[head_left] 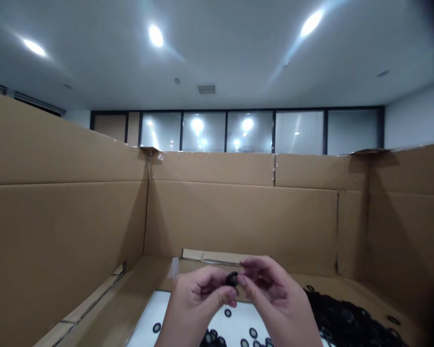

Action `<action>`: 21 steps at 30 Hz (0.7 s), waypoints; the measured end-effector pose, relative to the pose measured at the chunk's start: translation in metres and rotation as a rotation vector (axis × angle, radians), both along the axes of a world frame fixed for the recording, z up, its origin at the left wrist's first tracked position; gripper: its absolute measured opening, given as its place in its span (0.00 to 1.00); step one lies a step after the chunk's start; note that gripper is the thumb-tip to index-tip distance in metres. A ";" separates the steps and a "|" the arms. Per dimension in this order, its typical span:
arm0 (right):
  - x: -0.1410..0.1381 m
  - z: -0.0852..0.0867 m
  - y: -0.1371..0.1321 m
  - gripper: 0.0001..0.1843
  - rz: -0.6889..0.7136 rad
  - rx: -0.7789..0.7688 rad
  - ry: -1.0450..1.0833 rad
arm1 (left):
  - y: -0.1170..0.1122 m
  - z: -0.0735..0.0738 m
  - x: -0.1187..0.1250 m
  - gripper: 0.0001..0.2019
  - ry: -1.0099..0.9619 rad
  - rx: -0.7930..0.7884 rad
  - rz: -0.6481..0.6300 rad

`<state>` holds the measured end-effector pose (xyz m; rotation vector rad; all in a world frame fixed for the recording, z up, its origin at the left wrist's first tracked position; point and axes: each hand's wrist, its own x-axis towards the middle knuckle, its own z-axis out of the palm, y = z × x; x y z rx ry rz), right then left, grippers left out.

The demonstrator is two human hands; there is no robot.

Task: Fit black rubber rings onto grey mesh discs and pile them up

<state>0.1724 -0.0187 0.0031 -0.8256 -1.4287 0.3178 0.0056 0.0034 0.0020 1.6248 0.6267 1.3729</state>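
Overhead, a pale ceiling (238, 62) is lit by bright lamps, and below it a row of dark-framed glass panels (204, 131) is seen. The near space is enclosed on the left, far and right sides by tall cardboard walls (238, 212), whose seams are marked by creases and shiny tape. On the cardboard floor (139, 284) between them, a white board (148, 306) is laid, partly covered from view by the forearms. To its right, a broad heap of black rings (347, 315) is piled.

Both hands are raised above the board, brought close together near the lower middle of the view. The left hand (197, 299) is turned inward, its thumb stretched toward the right and its index finger curled above. The right hand (280, 294) is angled in from the other side, its thumb pointed up and to the left, its upper fingers bent and spread over the thumb. Beneath the hands, a small cluster of rings (213, 339) is partly hidden by the left wrist, and single loose rings (227, 313) are scattered on the board. Between the hands, a small black piece (232, 278) is pinched by the fingers of both, held clear of the board.
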 end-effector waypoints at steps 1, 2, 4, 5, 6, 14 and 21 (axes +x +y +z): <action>0.001 0.001 -0.001 0.07 -0.019 0.025 -0.030 | 0.000 0.000 0.001 0.06 0.010 0.000 0.010; 0.001 0.003 -0.002 0.06 -0.028 0.051 -0.063 | -0.001 0.000 0.002 0.06 0.016 -0.006 0.011; 0.002 0.005 -0.003 0.04 -0.036 0.095 -0.115 | -0.001 -0.001 0.003 0.07 0.020 -0.026 -0.009; 0.002 0.006 -0.003 0.04 -0.041 0.112 -0.133 | -0.001 -0.001 0.003 0.07 0.019 -0.036 -0.022; 0.002 0.006 -0.003 0.03 -0.048 0.132 -0.151 | -0.002 -0.001 0.003 0.08 0.016 -0.039 -0.032; 0.000 0.007 -0.002 0.06 -0.087 0.347 -0.258 | -0.005 0.000 0.007 0.07 0.005 0.009 -0.027; -0.002 0.001 0.002 0.10 -0.036 0.403 -0.215 | -0.012 0.001 0.006 0.09 0.006 0.046 -0.007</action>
